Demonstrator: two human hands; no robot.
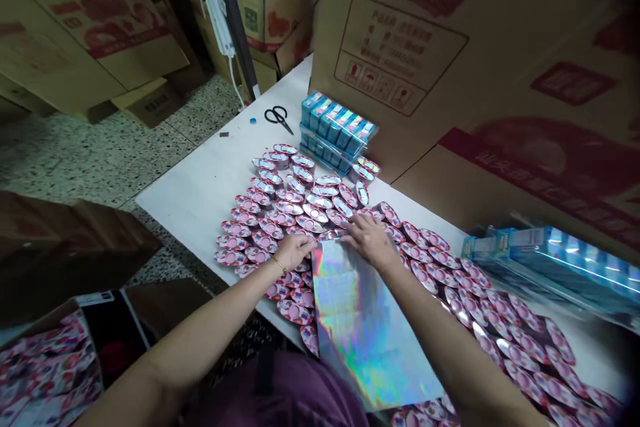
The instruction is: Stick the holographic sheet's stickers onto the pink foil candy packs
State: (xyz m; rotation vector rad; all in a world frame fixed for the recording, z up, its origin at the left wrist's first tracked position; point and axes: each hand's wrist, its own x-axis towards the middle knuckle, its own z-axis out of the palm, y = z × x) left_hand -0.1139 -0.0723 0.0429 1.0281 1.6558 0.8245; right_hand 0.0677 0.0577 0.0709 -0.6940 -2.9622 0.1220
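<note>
A shiny silver holographic sheet (365, 320) lies on top of many small pink oval boxes (314, 213), running down toward my body. At its upper left corner, my left hand (295, 251) is closed, fingertips together on the edge. My right hand (371, 240) covers the upper right corner with bent fingers; its thumb is mostly hidden. Between the two sets of fingertips, right at the sheet's top edge, one pink oval box (332, 235) shows. Whether either hand also touches that box I cannot tell.
Teal boxes in clear plastic trays (335, 132) stand at the back, with more teal packs (560, 260) at right. Black scissors (279, 119) and a blue cap (253, 121) lie near the far edge. Large cartons (390, 53) wall the right side. An open carton (50, 360) holds pink pieces.
</note>
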